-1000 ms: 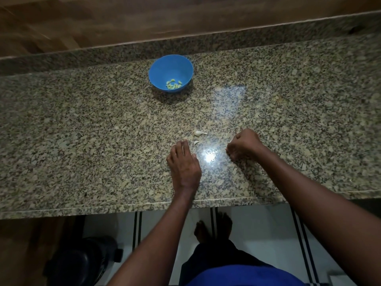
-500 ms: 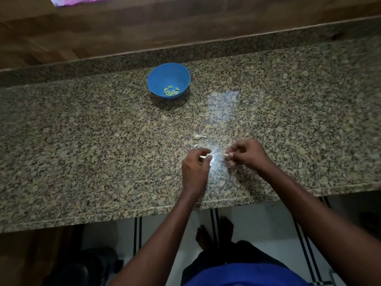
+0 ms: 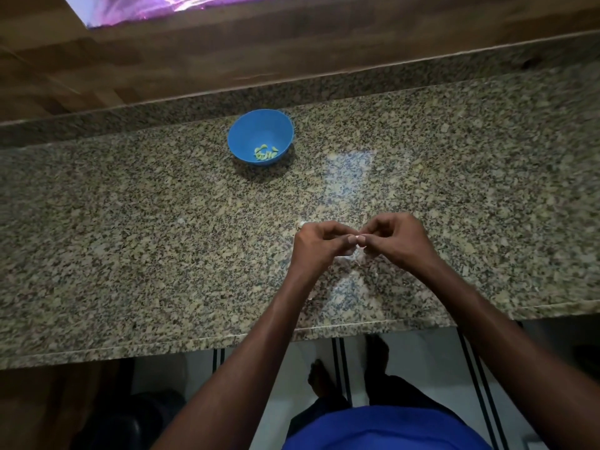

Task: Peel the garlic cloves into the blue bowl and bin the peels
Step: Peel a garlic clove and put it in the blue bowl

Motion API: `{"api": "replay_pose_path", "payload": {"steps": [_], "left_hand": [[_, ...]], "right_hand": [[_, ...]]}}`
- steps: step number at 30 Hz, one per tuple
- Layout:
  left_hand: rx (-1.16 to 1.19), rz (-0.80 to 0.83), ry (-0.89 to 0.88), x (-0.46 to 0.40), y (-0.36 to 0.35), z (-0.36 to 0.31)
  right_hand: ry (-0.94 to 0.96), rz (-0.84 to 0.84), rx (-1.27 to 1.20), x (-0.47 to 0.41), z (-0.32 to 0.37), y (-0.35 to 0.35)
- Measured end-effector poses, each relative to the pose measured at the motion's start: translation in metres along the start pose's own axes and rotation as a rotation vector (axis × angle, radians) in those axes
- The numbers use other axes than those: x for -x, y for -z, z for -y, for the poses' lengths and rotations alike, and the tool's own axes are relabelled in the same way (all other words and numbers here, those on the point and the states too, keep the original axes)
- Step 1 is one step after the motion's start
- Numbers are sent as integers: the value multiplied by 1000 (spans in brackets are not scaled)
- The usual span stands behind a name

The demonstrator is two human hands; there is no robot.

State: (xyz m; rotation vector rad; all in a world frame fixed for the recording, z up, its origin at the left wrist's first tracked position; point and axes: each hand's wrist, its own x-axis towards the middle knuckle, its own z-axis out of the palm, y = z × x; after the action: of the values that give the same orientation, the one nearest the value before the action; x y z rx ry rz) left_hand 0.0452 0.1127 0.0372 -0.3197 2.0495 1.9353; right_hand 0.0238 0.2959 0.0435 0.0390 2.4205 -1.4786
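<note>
1. A speckled granite counter [image 3: 130,222] runs across the view, with a wood-panelled wall behind its back edge.
2. A blue bowl [image 3: 260,136] stands near the back edge of the counter, a little left of the middle. A small heap of peeled garlic cloves [image 3: 265,152] lies in its bottom, so part of the peeling looks done.
3. Both hands meet over the counter near its front edge, well apart from the bowl.
4. The left hand [image 3: 319,243] has its fingers curled in, pinching a small pale piece, most likely a garlic clove [image 3: 358,239], between the fingertips.
5. The right hand [image 3: 394,240] also has curled fingers, pinching the same pale piece from the other side. This looks like peeling in progress.
6. A small white scrap [image 3: 302,223] lies on the counter just behind the left hand; whether it is peel or another clove cannot be told.
7. Pale flecks under the hands may be loose peel, though the stone pattern makes this hard to judge.
8. Left to do, by my reading: finish this clove, drop it in the bowl, then bin the peels. No bin can be clearly made out.
</note>
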Motion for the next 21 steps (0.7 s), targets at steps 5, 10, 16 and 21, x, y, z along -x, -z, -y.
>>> {"api": "replay_pose_path", "payload": {"steps": [5, 10, 16, 21], "left_hand": [[112, -73, 110, -7, -15, -7], [342, -30, 296, -16, -24, -19], [430, -20, 444, -30, -30, -23], [440, -50, 412, -33, -31, -23]], "right_hand": [[124, -50, 53, -2, -2, 13], [314, -152, 217, -3, -2, 17], [522, -211, 319, -4, -10, 20], [285, -123, 104, -13, -7, 25]]}}
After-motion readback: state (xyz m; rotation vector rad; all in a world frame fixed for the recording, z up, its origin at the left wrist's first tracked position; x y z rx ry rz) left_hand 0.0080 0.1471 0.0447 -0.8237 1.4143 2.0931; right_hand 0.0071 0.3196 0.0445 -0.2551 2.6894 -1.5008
